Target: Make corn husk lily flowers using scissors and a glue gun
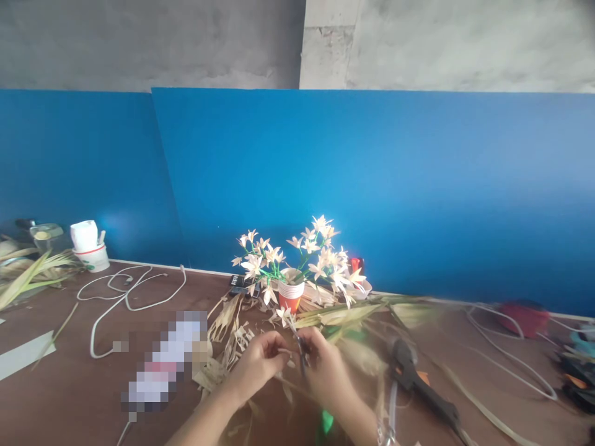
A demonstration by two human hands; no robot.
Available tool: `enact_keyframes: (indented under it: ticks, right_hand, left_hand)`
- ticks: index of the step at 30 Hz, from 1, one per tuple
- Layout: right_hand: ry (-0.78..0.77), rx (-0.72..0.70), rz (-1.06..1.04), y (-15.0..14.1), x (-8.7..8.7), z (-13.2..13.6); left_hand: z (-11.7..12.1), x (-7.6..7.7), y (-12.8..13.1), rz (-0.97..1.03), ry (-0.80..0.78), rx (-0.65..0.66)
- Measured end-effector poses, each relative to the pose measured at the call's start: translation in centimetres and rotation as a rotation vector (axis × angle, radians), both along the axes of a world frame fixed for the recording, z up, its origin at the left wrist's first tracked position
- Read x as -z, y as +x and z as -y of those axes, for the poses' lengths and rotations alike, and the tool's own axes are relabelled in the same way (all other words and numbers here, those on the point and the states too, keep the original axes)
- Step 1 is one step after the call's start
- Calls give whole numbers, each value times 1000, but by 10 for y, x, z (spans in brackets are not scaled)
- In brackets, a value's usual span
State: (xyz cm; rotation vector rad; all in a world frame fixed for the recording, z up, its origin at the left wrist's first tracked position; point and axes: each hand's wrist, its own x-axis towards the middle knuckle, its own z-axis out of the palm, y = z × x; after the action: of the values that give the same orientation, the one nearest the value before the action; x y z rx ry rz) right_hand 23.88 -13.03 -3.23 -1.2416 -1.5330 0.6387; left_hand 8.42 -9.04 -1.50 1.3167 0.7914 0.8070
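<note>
My left hand (258,365) and my right hand (325,367) meet over the brown table (69,384), fingers pinched together. Between them is a thin stem with a small pale flower (284,316) at its top. The right hand also seems to grip small dark scissors (301,348); the blades are hard to make out. Just behind stands a red and white paper cup (290,295) holding a bunch of cream handmade flowers (297,254) on green stems. Dried leaf strips (232,337) lie scattered to the left of my hands.
A black glue gun (418,381) lies to the right, among white cables (506,353). Long green leaves (353,314) lie behind my hands. White cables (125,297), a white cup (90,251) and palm leaves (28,272) occupy the left. Blue panels (372,186) back the table.
</note>
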Motion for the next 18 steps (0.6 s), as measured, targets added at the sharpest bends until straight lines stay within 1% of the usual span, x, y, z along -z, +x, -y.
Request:
enact_keyframes:
  ticks: [2,5,8,12,18]
  right_hand:
    - [-31,-14,-89,-2,1,-1]
    - [-46,-14,-278,-5,4,-4]
    - [-55,-4,-380,-7,7,-7]
    - [-65,-36,-365,-10,6,-5]
    - [-104,-112,-206,-7,2,-3]
  left_hand:
    - [0,2,1,57,-54,-8]
    - [-2,6,1,171,-170,-19]
    - [-2,7,2,249,-233,-30]
    - [0,5,3,310,-235,-61]
    - [-1,2,0,278,-195,-151]
